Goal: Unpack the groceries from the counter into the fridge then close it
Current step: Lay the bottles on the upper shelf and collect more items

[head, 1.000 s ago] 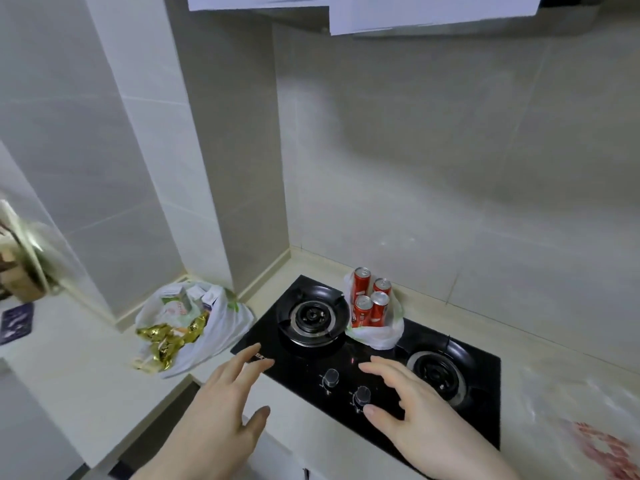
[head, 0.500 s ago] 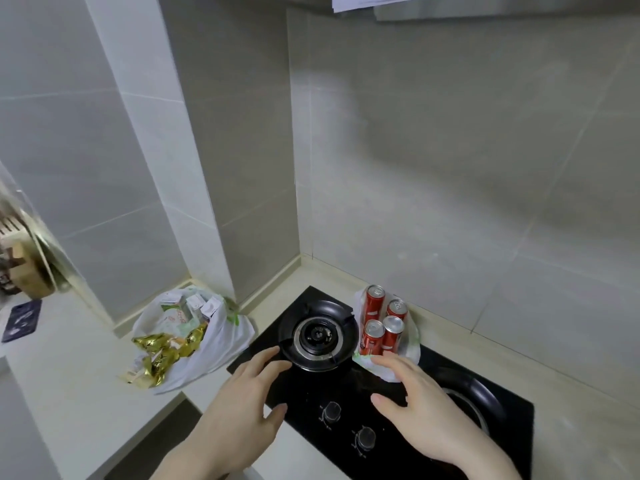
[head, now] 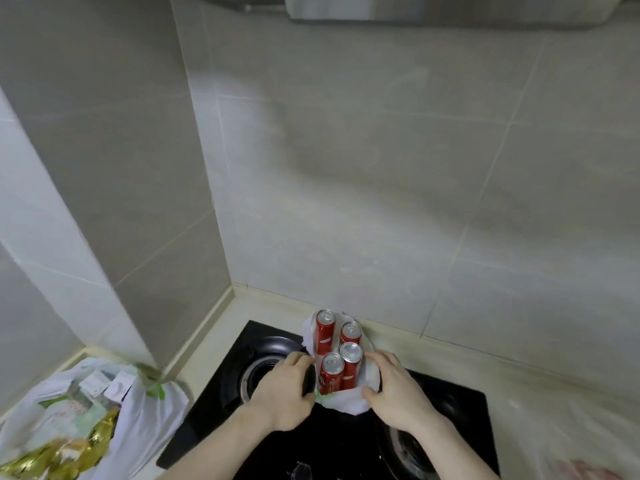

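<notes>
Several red drink cans (head: 331, 374) stand upright in a small white plastic bag (head: 346, 401) that sits on the black gas hob (head: 207, 427) between its two burners. My left hand (head: 284, 393) is curled against the bag's left side. On the bag's right side lies my right hand (head: 394, 393), fingers over the plastic and thumb on its front. Both hands clasp the bag from the sides. The fridge is out of view.
A larger white bag (head: 145, 420) with packets and gold-wrapped items lies on the counter at the left. At the bottom right lies a clear plastic bag (head: 585, 441) with something reddish. Tiled walls close in behind and on the left; a range hood (head: 415, 10) hangs above.
Both hands have moved forward from over the hob knobs and closed on the sides of the bag of cans. The view has come closer to the hob.
</notes>
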Tool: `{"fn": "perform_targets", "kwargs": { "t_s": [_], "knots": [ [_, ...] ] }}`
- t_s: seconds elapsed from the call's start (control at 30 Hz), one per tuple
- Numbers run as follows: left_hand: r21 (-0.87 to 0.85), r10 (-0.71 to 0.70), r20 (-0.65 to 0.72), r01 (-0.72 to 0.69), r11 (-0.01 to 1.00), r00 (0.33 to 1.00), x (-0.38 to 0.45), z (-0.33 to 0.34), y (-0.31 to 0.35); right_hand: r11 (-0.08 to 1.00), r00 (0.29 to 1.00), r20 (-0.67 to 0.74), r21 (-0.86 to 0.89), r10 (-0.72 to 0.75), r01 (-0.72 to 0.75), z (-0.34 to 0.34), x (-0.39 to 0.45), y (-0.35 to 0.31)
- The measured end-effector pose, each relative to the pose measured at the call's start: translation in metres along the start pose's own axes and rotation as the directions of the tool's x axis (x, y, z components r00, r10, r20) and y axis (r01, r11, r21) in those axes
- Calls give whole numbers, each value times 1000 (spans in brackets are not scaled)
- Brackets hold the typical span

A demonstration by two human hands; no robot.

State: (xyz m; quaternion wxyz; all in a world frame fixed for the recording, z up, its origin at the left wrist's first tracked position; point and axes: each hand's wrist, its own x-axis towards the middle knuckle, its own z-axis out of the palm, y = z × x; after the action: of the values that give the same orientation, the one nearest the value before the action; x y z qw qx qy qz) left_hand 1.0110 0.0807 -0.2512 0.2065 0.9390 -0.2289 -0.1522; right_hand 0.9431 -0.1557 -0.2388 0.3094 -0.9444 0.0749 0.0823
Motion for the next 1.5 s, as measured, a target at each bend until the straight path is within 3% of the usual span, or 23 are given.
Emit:
{"fn": "perform_targets", "kwargs": {
  "t_s": [0.33,0.8,1.0,1.17,1.5],
  "knots": [
    [-5,7,111,-7,1000,994,80,31,1,984,983,-72,-34,171,-174,41,82,-3],
    [-17,41,135,-39,999,990,111,42,-9,975,973,-85,-49,213,-217,69,122,15],
    [-191,47,62,-35,981,997,90,25,-26,964,962,-120,-76,246,-256,73,126,13],
    [-287,12,-97,-40,957,995,59,1,-42,963,955,-146,-42,259,-268,73,117,7],
    [-367,51,-380,-201,908,924,4,-68,-76,944,885,-411,321,217,-82,53,48,-42]
  ]
}}
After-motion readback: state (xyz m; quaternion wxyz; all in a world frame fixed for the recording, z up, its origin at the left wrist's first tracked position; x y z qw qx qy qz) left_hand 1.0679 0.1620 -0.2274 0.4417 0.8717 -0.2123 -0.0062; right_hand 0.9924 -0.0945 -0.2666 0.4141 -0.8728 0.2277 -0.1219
